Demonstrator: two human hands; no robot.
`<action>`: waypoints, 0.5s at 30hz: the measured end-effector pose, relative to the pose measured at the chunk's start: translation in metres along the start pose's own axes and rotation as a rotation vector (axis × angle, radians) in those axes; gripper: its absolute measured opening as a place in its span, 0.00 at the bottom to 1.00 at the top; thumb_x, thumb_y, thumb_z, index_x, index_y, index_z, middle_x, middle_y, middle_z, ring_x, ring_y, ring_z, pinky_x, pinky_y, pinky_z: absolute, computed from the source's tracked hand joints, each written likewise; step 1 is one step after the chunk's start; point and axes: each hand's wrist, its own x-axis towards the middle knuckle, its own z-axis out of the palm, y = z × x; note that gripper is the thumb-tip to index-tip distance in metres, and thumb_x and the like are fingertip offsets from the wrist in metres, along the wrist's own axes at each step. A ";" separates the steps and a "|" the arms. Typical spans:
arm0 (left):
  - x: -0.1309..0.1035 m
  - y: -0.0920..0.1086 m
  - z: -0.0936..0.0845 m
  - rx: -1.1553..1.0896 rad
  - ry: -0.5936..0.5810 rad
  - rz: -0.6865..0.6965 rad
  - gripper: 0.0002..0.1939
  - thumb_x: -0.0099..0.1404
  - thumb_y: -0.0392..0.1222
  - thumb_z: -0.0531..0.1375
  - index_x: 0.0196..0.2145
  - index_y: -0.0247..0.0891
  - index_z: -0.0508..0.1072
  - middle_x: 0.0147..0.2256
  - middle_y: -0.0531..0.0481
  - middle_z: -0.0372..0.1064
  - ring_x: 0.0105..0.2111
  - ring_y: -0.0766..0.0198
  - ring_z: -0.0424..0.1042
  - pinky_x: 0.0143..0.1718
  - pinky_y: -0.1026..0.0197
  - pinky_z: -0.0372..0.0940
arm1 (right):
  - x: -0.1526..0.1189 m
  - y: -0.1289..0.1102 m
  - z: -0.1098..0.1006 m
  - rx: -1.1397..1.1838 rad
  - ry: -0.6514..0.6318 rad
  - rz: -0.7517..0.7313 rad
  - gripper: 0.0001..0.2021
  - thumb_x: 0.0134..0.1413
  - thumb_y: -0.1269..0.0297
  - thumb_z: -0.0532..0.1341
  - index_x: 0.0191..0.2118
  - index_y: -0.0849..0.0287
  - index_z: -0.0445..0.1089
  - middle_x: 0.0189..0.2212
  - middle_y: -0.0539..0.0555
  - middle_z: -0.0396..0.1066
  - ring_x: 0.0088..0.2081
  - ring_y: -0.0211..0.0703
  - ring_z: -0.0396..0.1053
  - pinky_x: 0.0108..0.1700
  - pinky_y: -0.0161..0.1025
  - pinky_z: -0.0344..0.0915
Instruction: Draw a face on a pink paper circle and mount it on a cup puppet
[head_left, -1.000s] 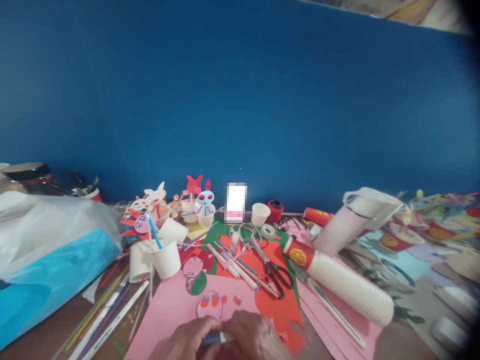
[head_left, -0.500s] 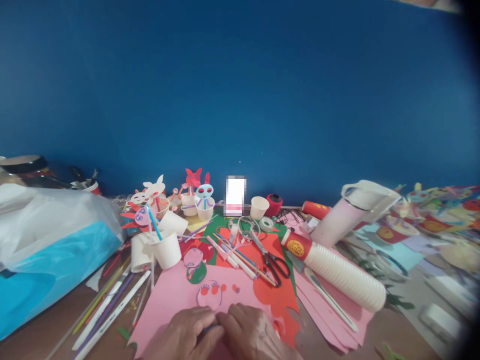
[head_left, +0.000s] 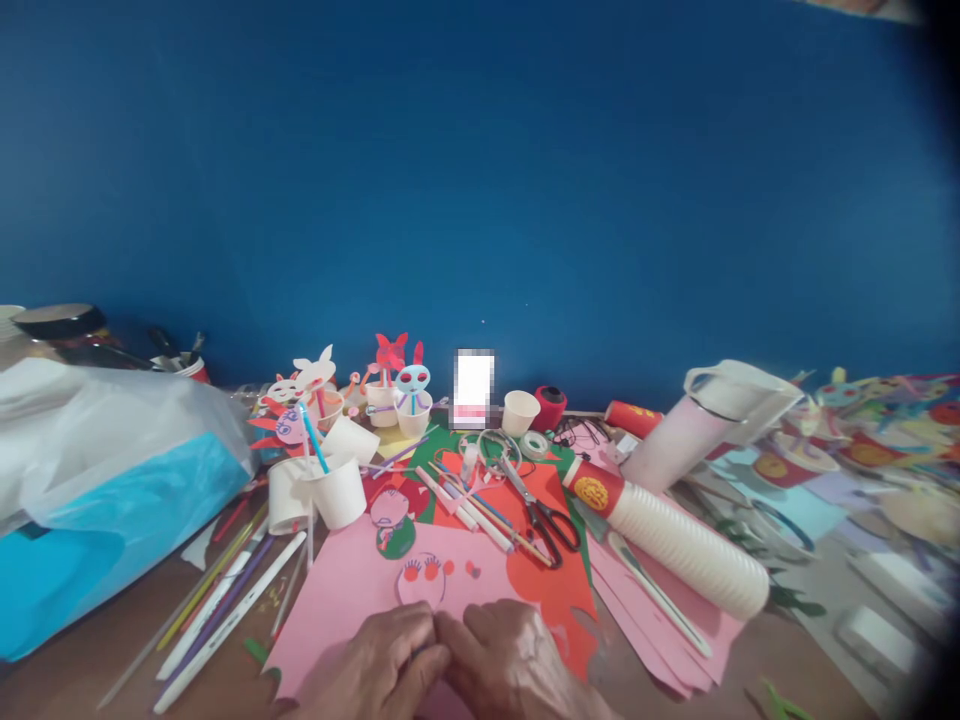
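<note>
At the bottom centre, my left hand [head_left: 394, 655] and my right hand [head_left: 502, 650] meet with fingers curled and pressed together. A small dark bluish spot shows by the left thumb, but what the fingers hold is hidden. Both hands are over a sheet of pink paper [head_left: 337, 610]. Just beyond them is a drawn round face [head_left: 421, 582] with red eyes and lashes. Small red paper dots [head_left: 449, 568] lie to its right. A pink and green paper figure [head_left: 395, 535] rests farther back on the left. Red paper [head_left: 574, 590] with cut-out edges lies on the right.
Black-handled scissors [head_left: 544, 520], several markers [head_left: 469, 510] and clear tape [head_left: 534, 445] lie behind the hands. A stack of paper cups [head_left: 675, 540] and a pitcher [head_left: 682, 430] are on the right. White cups [head_left: 337, 492] and a plastic bag [head_left: 127, 480] occupy the left.
The view has shifted slightly, moving items on the left a little rightward. My hands stay together in nearly the same pose over the pink paper.
</note>
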 end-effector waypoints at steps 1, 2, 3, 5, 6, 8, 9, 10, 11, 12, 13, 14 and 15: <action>0.000 0.000 0.000 -0.011 -0.004 -0.007 0.15 0.68 0.41 0.44 0.27 0.39 0.64 0.29 0.49 0.68 0.30 0.64 0.68 0.33 0.66 0.61 | 0.000 0.001 -0.001 -0.001 -0.013 -0.009 0.09 0.65 0.62 0.49 0.34 0.56 0.61 0.19 0.48 0.67 0.18 0.39 0.64 0.20 0.39 0.45; 0.000 -0.001 0.000 -0.018 -0.005 -0.013 0.15 0.69 0.41 0.44 0.28 0.39 0.64 0.29 0.50 0.69 0.30 0.64 0.68 0.33 0.66 0.61 | 0.000 0.001 -0.002 -0.002 -0.028 -0.019 0.09 0.65 0.61 0.49 0.34 0.56 0.61 0.20 0.48 0.67 0.18 0.39 0.64 0.20 0.39 0.45; 0.000 -0.001 0.001 -0.019 -0.005 -0.018 0.15 0.69 0.41 0.44 0.28 0.39 0.64 0.29 0.50 0.69 0.30 0.65 0.68 0.33 0.67 0.61 | 0.000 0.002 -0.003 -0.002 -0.046 -0.026 0.09 0.65 0.62 0.50 0.33 0.56 0.62 0.20 0.48 0.67 0.18 0.39 0.64 0.20 0.38 0.46; 0.000 -0.003 0.004 -0.012 0.006 0.008 0.14 0.69 0.40 0.44 0.29 0.40 0.64 0.29 0.51 0.69 0.30 0.65 0.67 0.33 0.67 0.60 | 0.001 0.001 -0.005 -0.004 -0.065 -0.033 0.08 0.64 0.63 0.50 0.33 0.56 0.62 0.21 0.48 0.68 0.19 0.38 0.64 0.21 0.37 0.46; 0.000 -0.004 0.005 -0.011 0.017 0.036 0.14 0.69 0.40 0.44 0.29 0.40 0.64 0.29 0.51 0.69 0.29 0.65 0.67 0.32 0.67 0.60 | 0.002 0.001 -0.007 -0.004 -0.063 -0.034 0.08 0.64 0.63 0.50 0.33 0.57 0.62 0.20 0.48 0.67 0.19 0.38 0.64 0.21 0.37 0.47; 0.000 -0.005 0.009 -0.034 0.046 0.094 0.15 0.69 0.42 0.44 0.27 0.39 0.63 0.27 0.52 0.67 0.27 0.66 0.66 0.30 0.67 0.59 | 0.005 -0.002 -0.010 0.003 -0.030 -0.037 0.10 0.65 0.64 0.50 0.32 0.57 0.62 0.20 0.48 0.66 0.18 0.38 0.63 0.21 0.37 0.48; 0.000 -0.005 0.009 -0.059 0.052 0.117 0.16 0.69 0.43 0.44 0.26 0.39 0.62 0.26 0.52 0.66 0.26 0.67 0.64 0.29 0.67 0.58 | 0.006 -0.003 -0.012 0.010 -0.008 -0.043 0.11 0.65 0.64 0.49 0.31 0.57 0.63 0.19 0.49 0.66 0.18 0.39 0.63 0.20 0.37 0.49; 0.000 -0.004 0.007 -0.093 0.055 0.126 0.17 0.69 0.44 0.44 0.24 0.39 0.62 0.24 0.52 0.65 0.25 0.67 0.63 0.27 0.67 0.57 | 0.007 -0.002 -0.015 0.020 0.015 -0.052 0.12 0.65 0.63 0.49 0.31 0.57 0.63 0.19 0.49 0.66 0.18 0.39 0.63 0.20 0.37 0.49; -0.001 -0.003 0.004 -0.138 0.063 0.115 0.18 0.69 0.46 0.45 0.23 0.39 0.61 0.23 0.53 0.63 0.23 0.68 0.62 0.26 0.67 0.57 | 0.007 0.000 -0.018 0.030 0.035 -0.060 0.13 0.65 0.62 0.49 0.30 0.57 0.63 0.19 0.49 0.65 0.18 0.38 0.63 0.20 0.37 0.50; -0.002 -0.003 -0.002 -0.195 0.074 0.094 0.20 0.69 0.48 0.45 0.22 0.39 0.62 0.22 0.53 0.63 0.22 0.68 0.60 0.24 0.67 0.56 | 0.007 0.003 -0.020 0.040 0.048 -0.059 0.13 0.65 0.62 0.49 0.30 0.57 0.64 0.18 0.48 0.65 0.18 0.38 0.63 0.20 0.37 0.50; -0.003 -0.002 -0.010 -0.254 0.093 0.067 0.21 0.68 0.50 0.46 0.22 0.38 0.63 0.21 0.53 0.63 0.22 0.68 0.60 0.23 0.68 0.55 | 0.005 0.009 -0.023 0.053 0.059 -0.047 0.13 0.65 0.62 0.49 0.30 0.57 0.64 0.18 0.48 0.65 0.18 0.37 0.63 0.20 0.36 0.50; -0.005 -0.002 -0.018 -0.336 0.137 0.020 0.23 0.68 0.52 0.45 0.22 0.38 0.65 0.20 0.53 0.63 0.20 0.68 0.59 0.22 0.68 0.55 | 0.003 0.016 -0.025 0.063 0.065 -0.024 0.13 0.65 0.62 0.49 0.31 0.56 0.66 0.17 0.48 0.66 0.17 0.37 0.63 0.20 0.35 0.50; -0.006 -0.001 -0.027 -0.420 0.164 -0.015 0.24 0.68 0.54 0.44 0.23 0.38 0.68 0.20 0.53 0.64 0.20 0.68 0.59 0.22 0.67 0.56 | 0.001 0.024 -0.027 0.075 0.065 0.058 0.12 0.66 0.62 0.49 0.34 0.56 0.67 0.18 0.48 0.67 0.18 0.37 0.64 0.20 0.34 0.51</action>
